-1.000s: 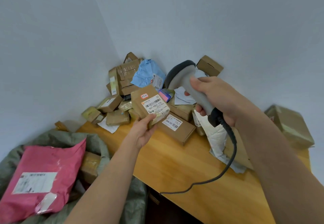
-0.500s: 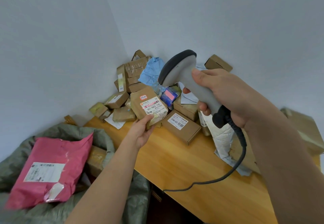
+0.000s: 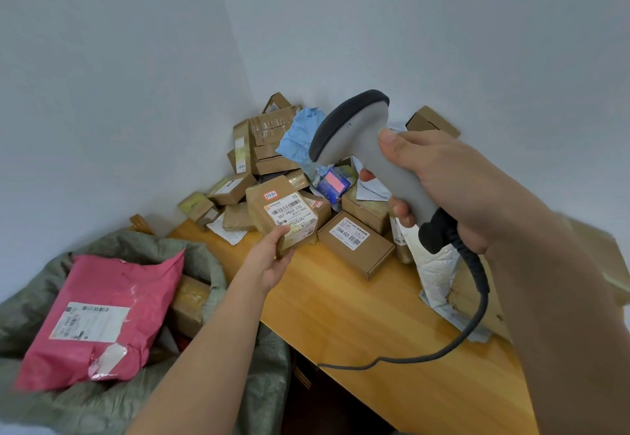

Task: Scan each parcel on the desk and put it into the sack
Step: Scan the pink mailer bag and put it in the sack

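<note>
My left hand (image 3: 270, 260) holds a small brown cardboard parcel (image 3: 269, 211) by its lower corner, white barcode label facing up, just above the wooden desk (image 3: 344, 315). My right hand (image 3: 443, 189) grips a grey handheld scanner (image 3: 361, 138) with a black cable, its head raised to the right of the parcel and pointing down-left toward it. A grey-green sack (image 3: 218, 278) lies open at the lower left, with a pink mailer (image 3: 112, 315) and a brown box (image 3: 191, 301) in it.
A heap of cardboard boxes (image 3: 269, 141) fills the desk's far corner against the walls, with a blue bag (image 3: 300, 131), a labelled flat box (image 3: 354, 243) and a white padded mailer (image 3: 433, 274). More brown parcels lie at the right behind my forearm. The scanner cable (image 3: 426, 354) trails across the desk front.
The scanner has risen and tilted further over the parcel. My left hand keeps the parcel in nearly the same place. The view has shifted slightly to the left.
</note>
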A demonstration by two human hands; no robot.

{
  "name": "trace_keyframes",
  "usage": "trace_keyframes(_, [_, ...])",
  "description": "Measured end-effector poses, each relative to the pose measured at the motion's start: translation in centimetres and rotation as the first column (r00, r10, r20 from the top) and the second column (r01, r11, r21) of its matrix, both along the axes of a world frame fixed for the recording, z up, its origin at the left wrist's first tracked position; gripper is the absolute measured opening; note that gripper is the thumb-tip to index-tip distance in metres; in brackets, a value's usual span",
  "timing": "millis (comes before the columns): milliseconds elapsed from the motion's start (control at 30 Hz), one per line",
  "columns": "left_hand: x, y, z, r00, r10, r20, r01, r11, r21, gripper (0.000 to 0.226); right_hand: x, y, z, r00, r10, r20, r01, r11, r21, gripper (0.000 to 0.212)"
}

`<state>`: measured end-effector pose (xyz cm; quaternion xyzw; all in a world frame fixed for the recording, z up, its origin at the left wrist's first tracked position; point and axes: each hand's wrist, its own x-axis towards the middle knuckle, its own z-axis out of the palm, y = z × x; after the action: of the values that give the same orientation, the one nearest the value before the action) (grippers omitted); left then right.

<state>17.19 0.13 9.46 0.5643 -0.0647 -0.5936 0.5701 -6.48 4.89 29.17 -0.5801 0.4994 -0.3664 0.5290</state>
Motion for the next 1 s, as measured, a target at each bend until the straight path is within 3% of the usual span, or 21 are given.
trace_keyframes(200, [1.9, 0.7, -0.7, 0.997, 0.069, 0.031, -0.07, 0.997, 0.039, 0.015, 1.7, 0.2, -0.6, 0.998, 0.056, -0.031, -0.055, 0.998, 0.039, 0.04])
trace_keyframes(400, [7.0, 3.7, -2.5, 0.967, 0.249, 0.051, -0.253, 0.963, 0.094, 0.038, 5.2, 0.1, -3.3, 0.984, 0.161, -0.078, -0.149, 0.978, 0.147, 0.037])
trace_keyframes(600, [13.5, 9.2, -4.0, 0.832, 0.536, 0.143, -0.55, 0.831, 0.087, 0.045, 10.3, 0.4, -5.7, 0.962, 0.265, -0.069, -0.253, 0.957, 0.142, 0.039])
trace_keyframes(700, [17.3, 11.1, -4.6, 0.823, 0.534, 0.191, -0.558, 0.824, 0.098, 0.053, 12.7, 0.6, -6.5, 0.953, 0.299, -0.053, -0.288, 0.945, 0.158, 0.039])
trace_keyframes(867, [22.2, 13.3, -8.5, 0.881, 0.428, 0.202, -0.473, 0.805, 0.358, 0.046, 15.7, 0.6, -8.0, 0.949, 0.309, -0.061, -0.293, 0.937, 0.192, 0.036])
trace_keyframes(1000, [22.2, 13.6, -11.2, 0.917, 0.382, 0.116, -0.398, 0.849, 0.348, 0.043, 16.8, 0.7, -9.4, 0.947, 0.306, -0.096, -0.279, 0.934, 0.221, 0.037])
